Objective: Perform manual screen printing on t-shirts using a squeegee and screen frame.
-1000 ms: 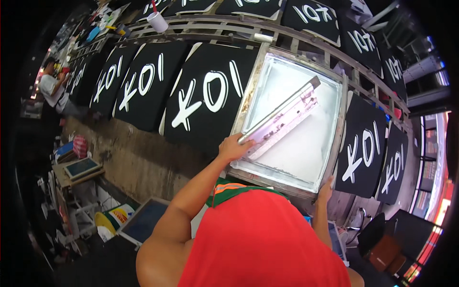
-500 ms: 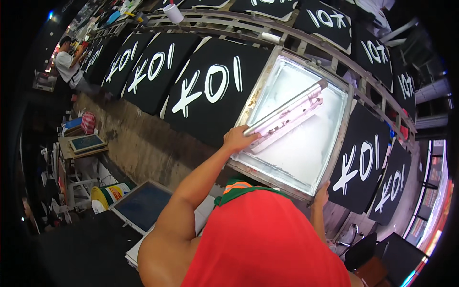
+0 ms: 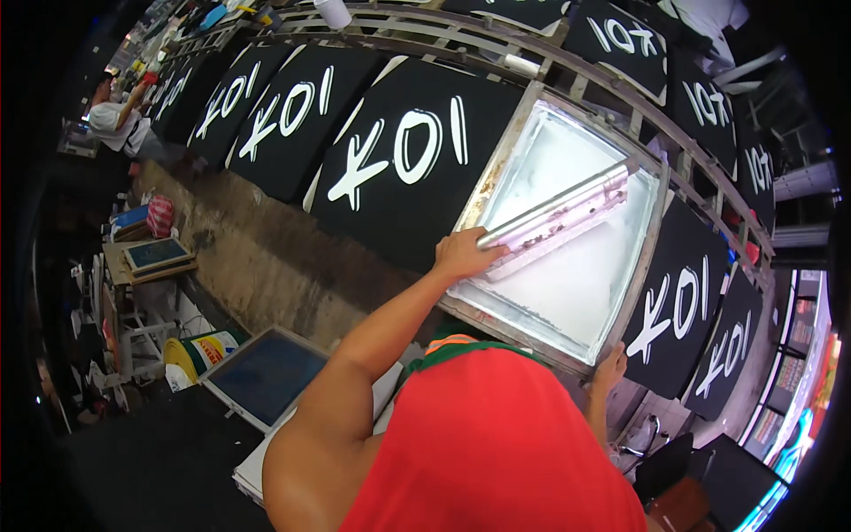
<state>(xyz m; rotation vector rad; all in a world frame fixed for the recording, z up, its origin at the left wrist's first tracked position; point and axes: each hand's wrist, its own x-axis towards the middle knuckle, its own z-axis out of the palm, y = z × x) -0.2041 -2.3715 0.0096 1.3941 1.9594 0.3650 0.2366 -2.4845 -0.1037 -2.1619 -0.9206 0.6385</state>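
Observation:
A screen-printing frame (image 3: 494, 182) with worn edges lies tilted in front of me, pale ink smeared over its mesh. Diagonally across it rests a long metal-backed squeegee (image 3: 567, 213), its lower left end by my left hand (image 3: 470, 254). That hand is closed around the frame's near left side, its thumb against the squeegee's end; the fingers underneath are hidden. At the frame's near right corner, my right hand (image 3: 610, 365) grips the edge. On the left, beside the frame, is a black fabric panel (image 3: 492, 102) with white brush-style lettering; another black panel (image 3: 678, 230) lies on the right.
Several more printed black panels line the curved bench, with a metal rail (image 3: 425, 40) behind them. A white cup (image 3: 333, 12) stands on the far side. Lower left are a blue-meshed screen (image 3: 275, 372) and a yellow bucket (image 3: 182, 359). A co-worker (image 3: 115, 120) stands far left.
The whole view has shifted slightly, so the bench appears farther right. Both hands keep their hold on the frame, and the squeegee stays in place on it. The co-worker's arms have moved.

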